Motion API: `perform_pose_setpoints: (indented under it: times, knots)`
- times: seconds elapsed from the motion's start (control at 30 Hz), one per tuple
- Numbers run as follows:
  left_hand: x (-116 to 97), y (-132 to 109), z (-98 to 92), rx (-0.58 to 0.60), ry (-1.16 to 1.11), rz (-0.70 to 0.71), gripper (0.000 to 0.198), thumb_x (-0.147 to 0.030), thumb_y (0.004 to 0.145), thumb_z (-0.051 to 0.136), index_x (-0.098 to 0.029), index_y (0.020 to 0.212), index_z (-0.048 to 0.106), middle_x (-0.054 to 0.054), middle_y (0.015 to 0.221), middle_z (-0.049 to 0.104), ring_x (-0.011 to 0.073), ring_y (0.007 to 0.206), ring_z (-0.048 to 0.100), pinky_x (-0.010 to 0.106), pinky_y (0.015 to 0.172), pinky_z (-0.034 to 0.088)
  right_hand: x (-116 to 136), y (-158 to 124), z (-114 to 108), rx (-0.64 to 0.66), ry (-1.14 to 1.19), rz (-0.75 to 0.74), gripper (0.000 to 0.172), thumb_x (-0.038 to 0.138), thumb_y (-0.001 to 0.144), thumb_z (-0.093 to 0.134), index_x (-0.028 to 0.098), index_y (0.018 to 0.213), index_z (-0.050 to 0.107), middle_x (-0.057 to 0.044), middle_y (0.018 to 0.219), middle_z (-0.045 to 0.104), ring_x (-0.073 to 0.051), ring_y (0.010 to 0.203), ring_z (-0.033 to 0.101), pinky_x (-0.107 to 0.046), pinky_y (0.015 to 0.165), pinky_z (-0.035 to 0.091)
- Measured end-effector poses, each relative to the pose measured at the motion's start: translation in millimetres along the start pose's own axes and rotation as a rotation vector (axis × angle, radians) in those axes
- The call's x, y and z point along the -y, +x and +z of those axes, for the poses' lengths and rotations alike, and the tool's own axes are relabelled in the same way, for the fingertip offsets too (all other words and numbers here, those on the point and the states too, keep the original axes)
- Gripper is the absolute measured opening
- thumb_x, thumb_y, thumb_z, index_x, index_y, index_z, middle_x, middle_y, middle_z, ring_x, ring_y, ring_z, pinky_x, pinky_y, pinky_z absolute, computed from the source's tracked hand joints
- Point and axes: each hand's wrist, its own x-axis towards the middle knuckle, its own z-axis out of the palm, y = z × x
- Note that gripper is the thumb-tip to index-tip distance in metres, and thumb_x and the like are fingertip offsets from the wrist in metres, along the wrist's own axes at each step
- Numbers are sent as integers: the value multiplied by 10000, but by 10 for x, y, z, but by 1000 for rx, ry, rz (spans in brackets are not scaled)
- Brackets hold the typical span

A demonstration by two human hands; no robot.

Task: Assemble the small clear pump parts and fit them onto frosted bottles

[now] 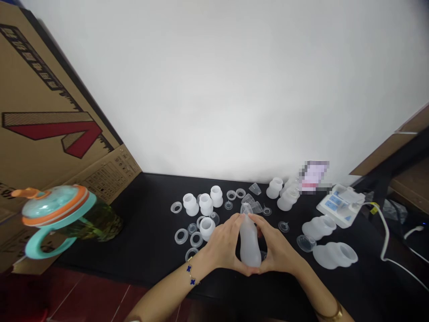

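1. Here, both hands are partly open and cupped around one translucent white bottle (250, 250), gripping it between them.
2. The left hand (221, 243) takes its left side and the right hand (279, 248) its right; fingertips press at the far, narrow end, thumbs at the near base, with dark gaps between palms and bottle walls.
3. A clear teat (246, 208) shows at the bottle's far end; whether it is fastened there, I cannot tell.
4. The bottle is over the near middle of the black counter (144, 255); whether it rests on it is unclear.
5. Left of the left hand lie pale rings (181, 230), near a cluster of small white wide-necked bottles (205, 206).
6. Beyond the hands are clear conical caps (255, 188).
7. Right of the right hand, two larger frosted bottles (330, 256) lie on their sides beside a clear dome (306, 243).
8. Farther right sits a white device (341, 205).
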Motion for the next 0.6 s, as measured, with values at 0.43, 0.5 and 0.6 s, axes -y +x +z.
perform_pose_setpoints:
  times: [0.43,0.5,0.6]
  knots:
    - [-43,5,-32,23,-15,-30,1205,-537,490,916,-231,1489,316,156,1411,529,416,1235,587,504,975,565,16,7,-4,-7,16,-5,1205,594,592,911,295,1546,237,-167,1473,466,-383,1219,585,-477,940,546]
    - [-45,4,-35,19,-16,-28,1197,-538,498,912,-235,1492,317,154,1411,526,415,1239,580,503,973,566,4,2,3,-9,13,-6,1210,594,586,914,292,1544,239,-169,1478,461,-382,1220,583,-471,927,552]
    - [-32,1,-26,13,-17,-15,1193,-557,501,906,-220,1488,326,161,1404,526,414,1236,579,517,962,568,-9,-4,11,-8,11,-8,1206,591,585,915,291,1542,245,-169,1486,454,-377,1218,586,-460,918,555]
